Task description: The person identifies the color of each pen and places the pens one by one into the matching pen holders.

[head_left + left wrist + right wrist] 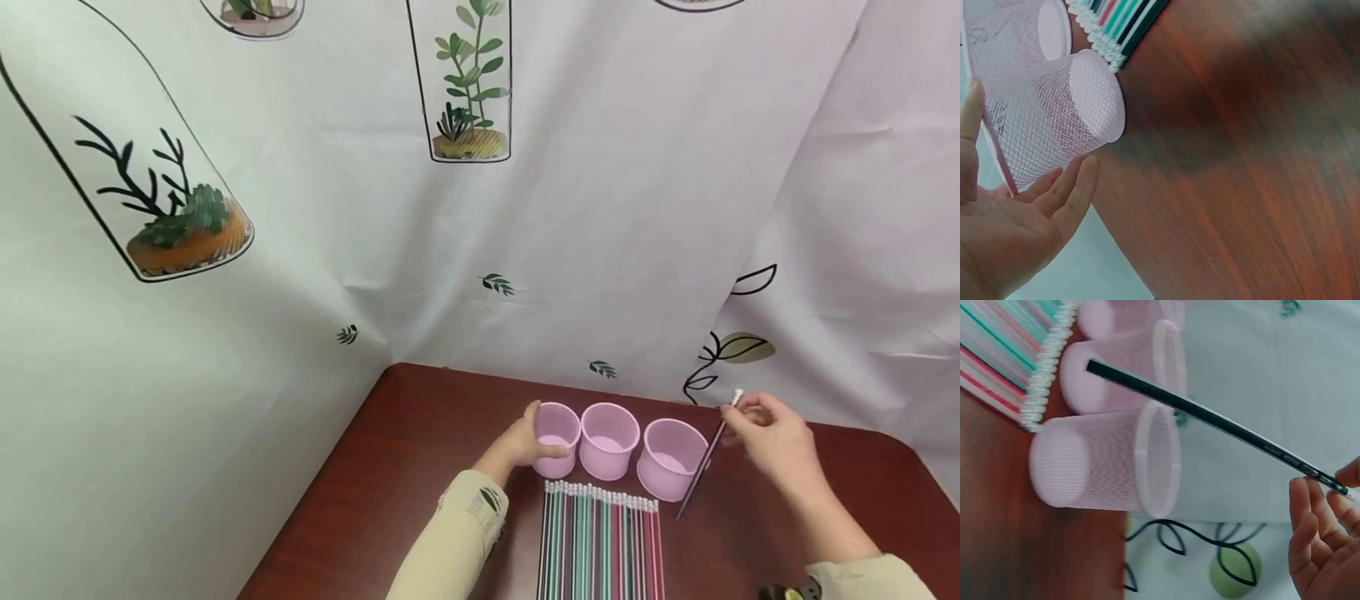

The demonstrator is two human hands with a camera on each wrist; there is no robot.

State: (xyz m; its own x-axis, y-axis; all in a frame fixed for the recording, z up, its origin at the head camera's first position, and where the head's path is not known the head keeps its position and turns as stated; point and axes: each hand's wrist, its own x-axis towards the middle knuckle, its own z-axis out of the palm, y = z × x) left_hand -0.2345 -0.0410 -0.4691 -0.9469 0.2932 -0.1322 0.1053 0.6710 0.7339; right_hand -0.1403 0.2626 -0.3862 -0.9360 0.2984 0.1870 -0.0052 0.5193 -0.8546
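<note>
My left hand [525, 442] holds the leftmost pink mesh pencil cup [557, 423], its thumb across the near side and its fingers around the far left. In the left wrist view the fingers lie along the cup's mesh wall [1041, 131]. My right hand [780, 442] pinches a dark pencil [1210, 415] near its white eraser end. The pencil slants down just right of the rightmost pink cup [663, 479], outside it. A middle pink cup [606, 462] stands between the other two. All the cup interiors seen from above hold nothing.
A row of many pencils [600, 542], green, black, pink and red, lies side by side before the cups, white eraser ends toward them. The brown wooden table [360, 492] meets a pale curtain [600, 250] with plant prints at its back edge.
</note>
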